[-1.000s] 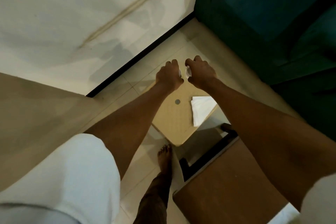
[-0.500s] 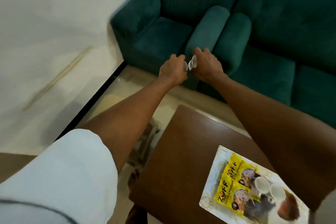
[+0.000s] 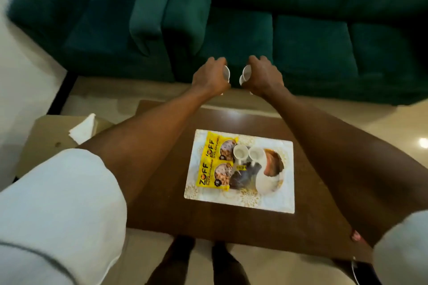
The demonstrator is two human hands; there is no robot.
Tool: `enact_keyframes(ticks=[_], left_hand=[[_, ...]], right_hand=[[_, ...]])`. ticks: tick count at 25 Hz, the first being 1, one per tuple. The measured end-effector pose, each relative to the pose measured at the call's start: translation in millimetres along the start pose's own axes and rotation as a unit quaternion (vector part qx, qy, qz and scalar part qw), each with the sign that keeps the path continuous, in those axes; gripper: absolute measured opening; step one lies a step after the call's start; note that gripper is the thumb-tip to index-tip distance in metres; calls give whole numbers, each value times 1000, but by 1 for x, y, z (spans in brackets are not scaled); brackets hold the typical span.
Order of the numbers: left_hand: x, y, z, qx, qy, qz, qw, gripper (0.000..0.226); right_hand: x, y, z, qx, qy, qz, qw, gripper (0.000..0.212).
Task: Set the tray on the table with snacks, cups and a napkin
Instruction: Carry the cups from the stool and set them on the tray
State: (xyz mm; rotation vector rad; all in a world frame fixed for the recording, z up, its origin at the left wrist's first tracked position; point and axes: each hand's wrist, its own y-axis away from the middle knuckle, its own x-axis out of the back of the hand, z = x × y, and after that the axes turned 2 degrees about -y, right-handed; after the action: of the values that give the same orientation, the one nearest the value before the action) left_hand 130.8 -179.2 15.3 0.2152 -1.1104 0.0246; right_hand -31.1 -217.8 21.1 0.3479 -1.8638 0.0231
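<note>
- Head view: the left hand (image 3: 209, 76) is stretched out past the far edge of the brown table (image 3: 176, 210), its fingers curled tightly around a small white cup (image 3: 226, 72) whose rim faces inward.
- The right hand (image 3: 262, 77) is level with it and just beside it, fingers wrapped around another white cup (image 3: 245, 73); whether it grips one cup or two stacked ones is hard to tell.
- The two hands are close together but not touching, both in the air over the strip of floor between the table and the green sofa (image 3: 301, 37).
- The tray (image 3: 240, 201), white with a pale gold pattern, lies flat on the table, nearer the right side.
- On the tray's left part lie two yellow snack packets (image 3: 209, 164), side by side and overlapping a dark packet (image 3: 243, 176).
- Two more white cups (image 3: 239, 152) stand upright in the tray's middle, touching each other.
- A white plate-like shape (image 3: 266, 183) lies to the right of the dark packet; its detail is blurred.
- A white napkin (image 3: 83, 129) lies on a low tan stool (image 3: 44, 143) to the left of the table, apart from the tray.
</note>
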Motion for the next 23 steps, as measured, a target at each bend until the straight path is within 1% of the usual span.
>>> enact_keyframes(ticks=[4,6,10,13,16,19,21,23], left_hand=[[-85,24,35,-19,11,-63,998,65],[-127,38,36,-12,8,-105,994,66],[-190,77,22,-8,11,-155,988,64],[-226,111,-1,-28,-3,-178,984,63],[-254,133,-20,-47,-33,-195,979,66],[-271,146,-28,-63,-57,-230,969,79],[-281,148,-32,-75,-54,-229,969,87],[-290,146,-33,-67,-55,-220,972,88]], right_hand=[[-42,47,69,-41,-7,-41,998,65],[-70,67,96,-53,-9,-66,996,65],[-119,103,130,-101,-26,-106,989,66],[-158,131,139,-135,-46,-141,980,73],[-193,157,139,-137,-22,-164,977,82],[-215,171,135,-149,-35,-176,973,75],[-224,174,131,-153,-39,-174,972,72],[-233,174,128,-164,-42,-166,971,75]])
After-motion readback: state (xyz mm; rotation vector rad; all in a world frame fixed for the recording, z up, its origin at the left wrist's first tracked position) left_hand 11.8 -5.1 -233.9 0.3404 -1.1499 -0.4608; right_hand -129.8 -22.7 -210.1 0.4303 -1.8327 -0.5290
